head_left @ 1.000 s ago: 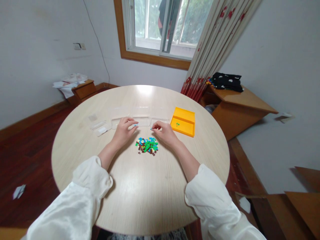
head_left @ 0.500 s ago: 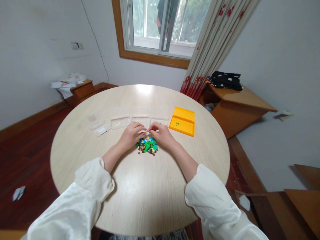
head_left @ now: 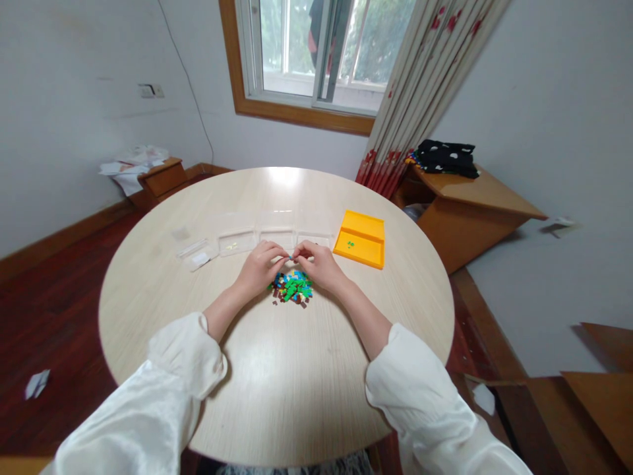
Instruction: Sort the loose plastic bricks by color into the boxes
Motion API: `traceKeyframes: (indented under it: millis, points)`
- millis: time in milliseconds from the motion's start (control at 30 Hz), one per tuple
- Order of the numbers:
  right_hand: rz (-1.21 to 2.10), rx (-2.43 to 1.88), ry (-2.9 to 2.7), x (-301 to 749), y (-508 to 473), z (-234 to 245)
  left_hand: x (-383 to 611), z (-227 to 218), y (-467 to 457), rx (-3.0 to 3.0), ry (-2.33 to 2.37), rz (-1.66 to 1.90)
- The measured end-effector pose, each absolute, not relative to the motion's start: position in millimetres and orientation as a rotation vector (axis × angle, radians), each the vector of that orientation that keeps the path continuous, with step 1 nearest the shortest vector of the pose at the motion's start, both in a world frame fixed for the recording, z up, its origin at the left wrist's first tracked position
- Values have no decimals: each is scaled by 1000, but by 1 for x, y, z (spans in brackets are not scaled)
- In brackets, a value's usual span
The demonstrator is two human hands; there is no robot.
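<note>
Just above a pile of small building bricks (head_left: 295,286), my two hands meet at the fingertips. Between them shows a tiny blue brick (head_left: 290,258). The fingers of my left hand (head_left: 262,267) pinch at its left side, and those of my right hand (head_left: 316,264) close in a pinch at its right. Fingers cover most of the piece, so its exact shape is hidden. Green, blue, brown and pale yellow bricks make up the pile, with a few brown ones loose at its near edge.
Beyond my hands stand clear plastic boxes (head_left: 237,241), the left one holding a few pale yellow pieces. An open yellow case (head_left: 368,254) at the right holds small green pieces. A small clear box with a white label (head_left: 200,258) lies at the left on the round table (head_left: 277,396).
My fingertips have come closer together around the small blue brick. Both hands stay in nearly the same place, and the pile looks unchanged.
</note>
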State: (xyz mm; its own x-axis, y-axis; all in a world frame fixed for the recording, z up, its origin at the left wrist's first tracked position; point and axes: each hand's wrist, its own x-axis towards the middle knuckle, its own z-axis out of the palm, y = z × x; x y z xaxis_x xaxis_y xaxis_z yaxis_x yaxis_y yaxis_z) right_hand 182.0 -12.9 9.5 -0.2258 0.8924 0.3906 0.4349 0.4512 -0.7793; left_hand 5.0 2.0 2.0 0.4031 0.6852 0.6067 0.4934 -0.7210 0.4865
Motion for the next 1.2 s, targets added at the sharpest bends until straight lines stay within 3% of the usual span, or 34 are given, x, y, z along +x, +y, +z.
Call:
traceKeyframes:
  millis: [333, 1200]
  points:
    - [666, -1353, -2070, 203, -13, 21, -10, -3, 25, 2213, 1525, 1394]
    - [601, -1388, -2317, 189, -16, 17, -14, -11, 36, 2223, 1595, 1274]
